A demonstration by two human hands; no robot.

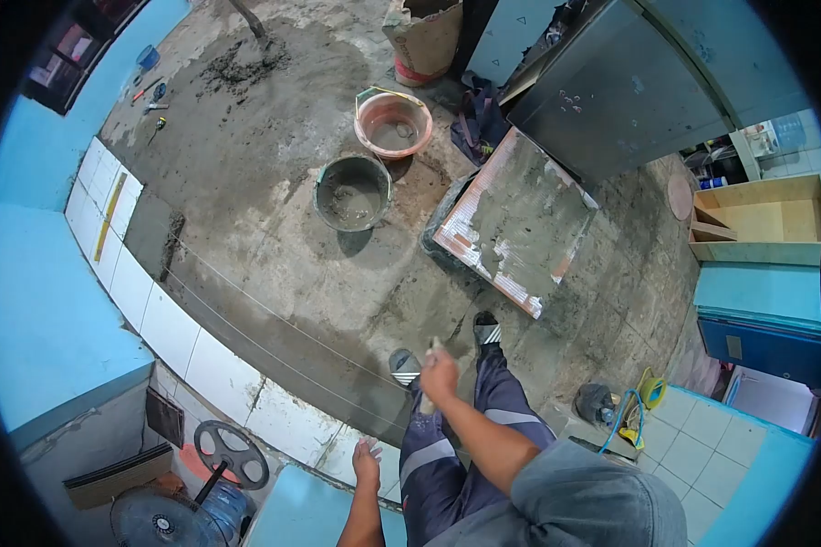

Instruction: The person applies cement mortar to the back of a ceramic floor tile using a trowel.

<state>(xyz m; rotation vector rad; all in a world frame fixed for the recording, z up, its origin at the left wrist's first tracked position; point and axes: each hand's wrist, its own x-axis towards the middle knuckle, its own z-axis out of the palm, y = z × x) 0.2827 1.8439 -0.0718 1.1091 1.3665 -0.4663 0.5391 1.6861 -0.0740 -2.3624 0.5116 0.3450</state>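
My right hand (440, 376) is closed around a slim, mortar-smeared tool (426, 405) in front of my legs; its kind is not clear, as the fist hides much of it. My left hand (367, 463) hangs over the row of white tiles (294, 417), fingers apart and holding nothing. Two thin strings (287, 321) run along the grey mortar strip beside those tiles. At the far end of the strip lies a patch of fresh mortar (151, 224). My slippered feet (404, 366) stand on the mortar-stained floor.
Ahead are a dark bucket (354, 193) of grey mix and an orange bucket (394, 126). A mortar-covered board (524, 219) stands right of them. A yellow level (109, 217) lies on the left tiles. Behind left is a fan (162, 523); a grey cabinet (620, 87) stands right.
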